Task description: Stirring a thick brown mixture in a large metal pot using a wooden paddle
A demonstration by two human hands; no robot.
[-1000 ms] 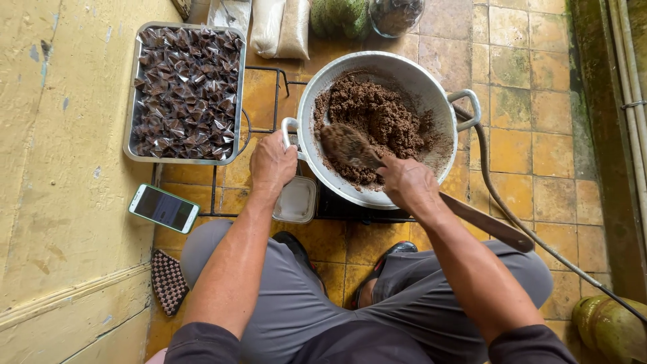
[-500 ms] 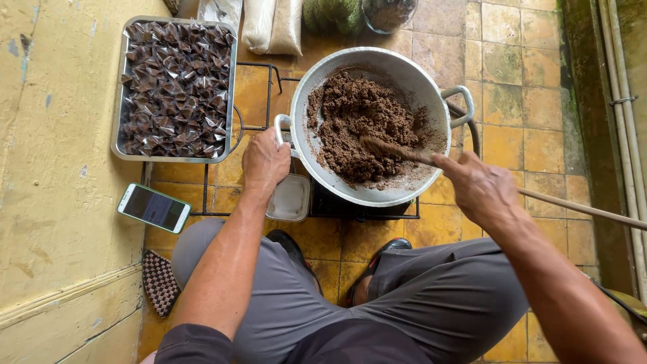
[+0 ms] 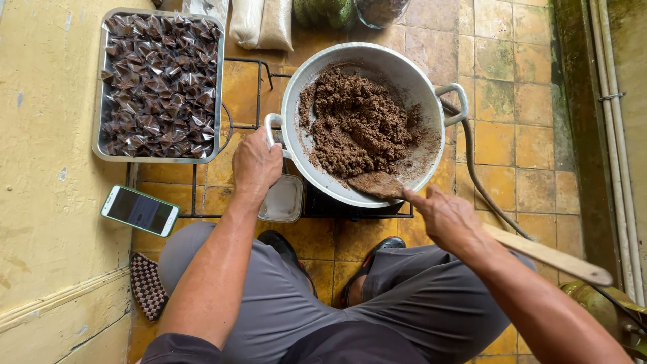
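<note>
A big metal pan (image 3: 418, 81) sits on a low stove frame, holding a crumbly brown mixture (image 3: 357, 125). My left hand (image 3: 256, 162) grips the pan's near-left handle. My right hand (image 3: 448, 219) holds a long wooden spatula (image 3: 539, 253), whose blade (image 3: 377, 183) rests at the pan's near edge under the mixture. I am squatting, with my grey-trousered knees below the pan.
A metal tray (image 3: 101, 87) of small dark wrapped pieces lies to the left. A phone (image 3: 140, 210) rests on the yellow ledge. A small clear container (image 3: 283, 199) sits by the pan. A hose (image 3: 478, 182) runs right. Bags (image 3: 263, 23) lie behind.
My right hand has drawn the spatula back from the pan's middle to its near edge, the handle swinging down and to the right. My left hand kept hold of the pan handle.
</note>
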